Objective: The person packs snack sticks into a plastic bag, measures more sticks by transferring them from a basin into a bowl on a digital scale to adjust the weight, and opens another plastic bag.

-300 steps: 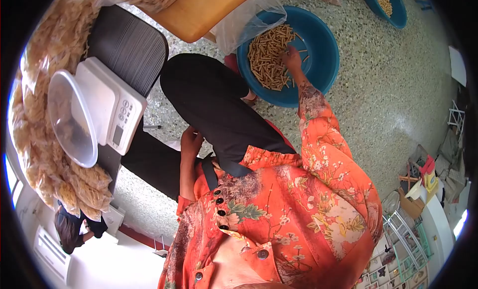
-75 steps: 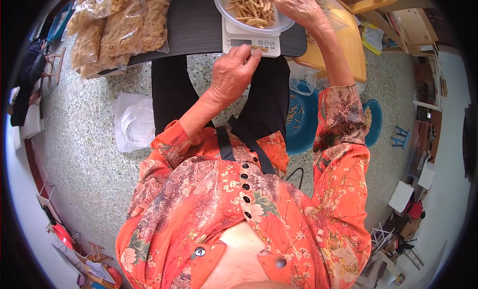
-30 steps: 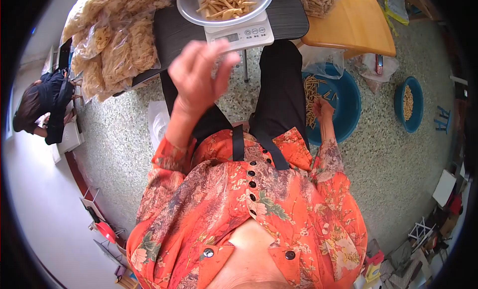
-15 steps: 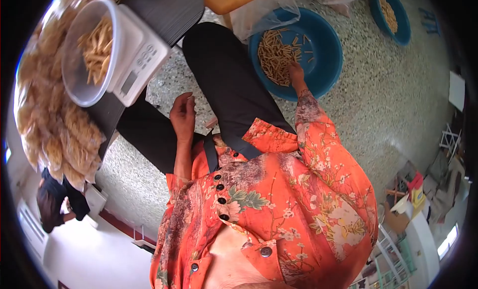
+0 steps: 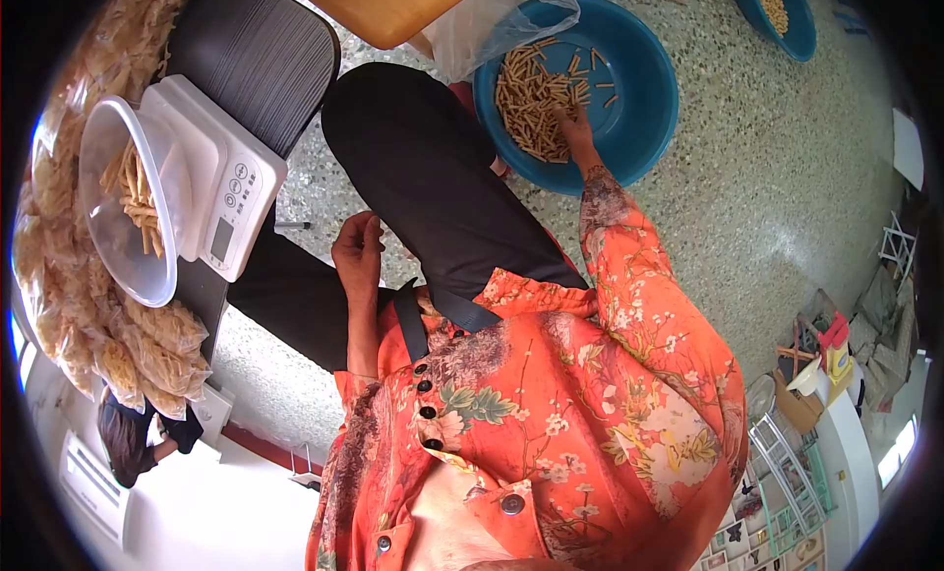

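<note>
Sticks (image 5: 531, 94) lie jumbled every way in the blue basin (image 5: 639, 109); right hand (image 5: 573, 128) closes on some.

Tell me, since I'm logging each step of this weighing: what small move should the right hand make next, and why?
Probably close the right hand on a few sticks and lift them. It already rests in the pile inside the blue basin, while the bowl on the scale is only partly filled. The left hand rests on the lap, holding nothing visible.
</note>
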Motion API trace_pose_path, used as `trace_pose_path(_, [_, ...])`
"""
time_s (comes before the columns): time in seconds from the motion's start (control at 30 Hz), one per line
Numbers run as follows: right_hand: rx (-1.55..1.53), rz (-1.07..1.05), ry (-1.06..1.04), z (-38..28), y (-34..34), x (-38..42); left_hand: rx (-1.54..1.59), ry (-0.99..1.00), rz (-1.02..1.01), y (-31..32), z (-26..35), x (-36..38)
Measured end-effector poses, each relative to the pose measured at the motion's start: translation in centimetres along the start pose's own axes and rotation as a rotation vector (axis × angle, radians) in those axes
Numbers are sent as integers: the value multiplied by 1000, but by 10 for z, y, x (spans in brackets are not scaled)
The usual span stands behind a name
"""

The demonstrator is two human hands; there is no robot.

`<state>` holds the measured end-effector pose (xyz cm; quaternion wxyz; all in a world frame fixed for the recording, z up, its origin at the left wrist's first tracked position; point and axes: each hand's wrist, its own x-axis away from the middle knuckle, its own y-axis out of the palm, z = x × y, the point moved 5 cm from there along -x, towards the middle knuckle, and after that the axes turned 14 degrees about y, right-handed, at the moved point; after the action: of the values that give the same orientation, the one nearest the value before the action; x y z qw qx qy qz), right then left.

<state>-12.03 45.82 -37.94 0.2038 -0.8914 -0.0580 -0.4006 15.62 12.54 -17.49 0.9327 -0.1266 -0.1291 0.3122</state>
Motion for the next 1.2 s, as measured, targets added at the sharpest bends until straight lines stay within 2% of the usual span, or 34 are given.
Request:
trace_pose_path(0.1, [20, 10, 4, 4, 15, -8, -3, -8, -15, -2, -3, 1])
trace_pose_path(0.17, [57, -119, -58, 3, 31, -18, 1, -9, -23, -1, -6, -2])
trace_pose_path(0.3, [-3, -210, -80, -9, 51, -4, -40, -14, -89, -1, -9, -3])
trace_pose_path(0.37, [173, -166, -148, 8, 62, -32, -65, -11, -118, -1, -11, -2])
trace_pose_path(0.4, [168, -168, -151, 3, 64, -24, -51, -9, -121, -2, -17, 0])
trace_pose_path(0.47, [401, -51, -132, -13, 57, -5, -35, -6, -124, -3, -21, -1])
trace_pose_path(0.57, [455, 38, -197, -11, 66, -11, -59, -2, -152, -4, -20, -1])
trace_pose_path(0.7, [458, 72, -150, -17, 59, 3, -90, -2, -165, -3, -25, -1])
trace_pose_path(0.77, [438, -41, -138, -4, 61, -4, -79, 19, -164, -7, -28, 2])
trace_pose_path(0.9, [384, -110, -105, -24, 62, 21, -89, -30, -197, -8, -38, 4])
trace_pose_path(0.97, [574, 121, -25, -24, 66, 22, -80, -19, -193, -9, -45, 4])
trace_pose_path(1.0, [572, 120, -27, -27, 66, 21, -128, -17, -207, -9, -49, 4])
trace_pose_path(1.07, [444, -5, -74, -11, 72, -2, -179, -15, -219, -11, -49, 3])
trace_pose_path(1.2, [529, 65, -175, -4, 68, -5, -264, -38, -250, -8, -36, 2])
